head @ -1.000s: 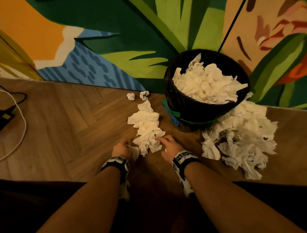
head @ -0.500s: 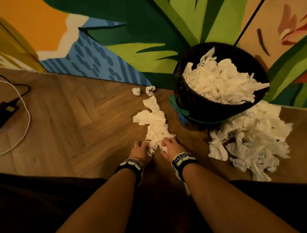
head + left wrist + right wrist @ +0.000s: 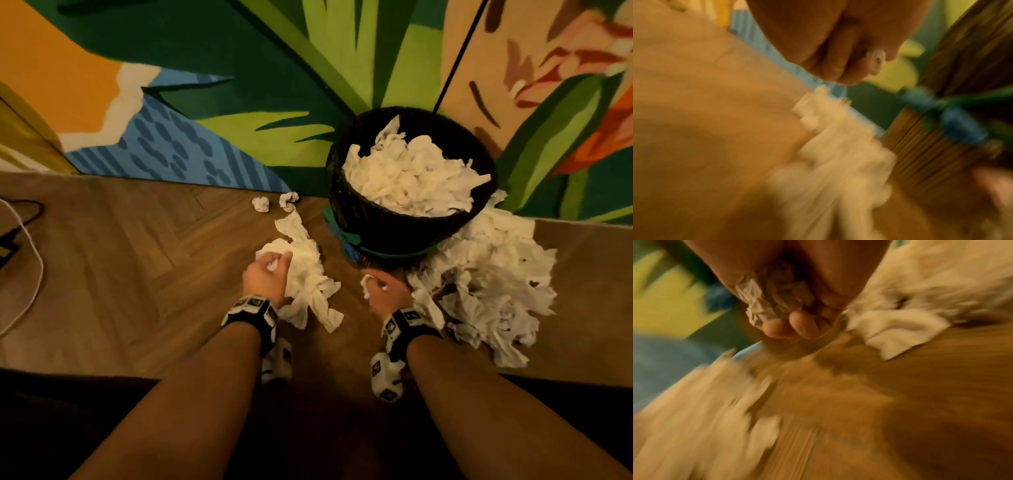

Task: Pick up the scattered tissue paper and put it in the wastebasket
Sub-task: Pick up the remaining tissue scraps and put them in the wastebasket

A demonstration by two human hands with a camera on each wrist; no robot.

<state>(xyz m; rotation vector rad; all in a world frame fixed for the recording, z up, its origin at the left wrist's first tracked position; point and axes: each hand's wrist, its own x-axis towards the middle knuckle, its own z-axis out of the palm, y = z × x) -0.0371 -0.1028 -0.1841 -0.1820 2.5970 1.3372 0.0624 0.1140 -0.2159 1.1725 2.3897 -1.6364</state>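
On the herringbone wooden floor (image 3: pixel 137 260), the left hand (image 3: pixel 263 277) curls its fingers round a small wad of crumpled white tissue (image 3: pixel 274 265), above a loose strip of rumpled white tissue sheets (image 3: pixel 308 274). The right hand (image 3: pixel 387 291) grips a creased, crinkled white tissue ball (image 3: pixel 772 301) in its fist. The round black-lined wastebasket (image 3: pixel 394 226) stands heaped with soft white tissue, just beside a fluffy white tissue pile (image 3: pixel 486 274) on its right.
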